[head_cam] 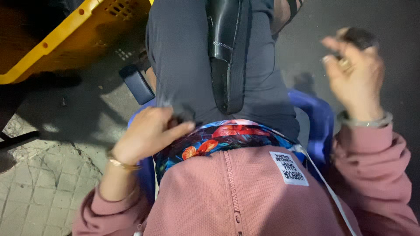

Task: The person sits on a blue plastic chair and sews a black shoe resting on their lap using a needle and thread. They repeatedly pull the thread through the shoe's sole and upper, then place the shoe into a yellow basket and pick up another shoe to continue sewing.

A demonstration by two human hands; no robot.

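Left hand [146,133] down on lap, fingers pinched on small dark object [183,117] against grey trousers [183,57]. Right hand [356,74] raised, blurred, fingers curled round dark rounded thing [359,37]. Black leather piece [225,48] lies between hands, along thigh. Yellow crate [65,35] beyond left hand

Shoe [224,52] on lap, crate [65,35] left
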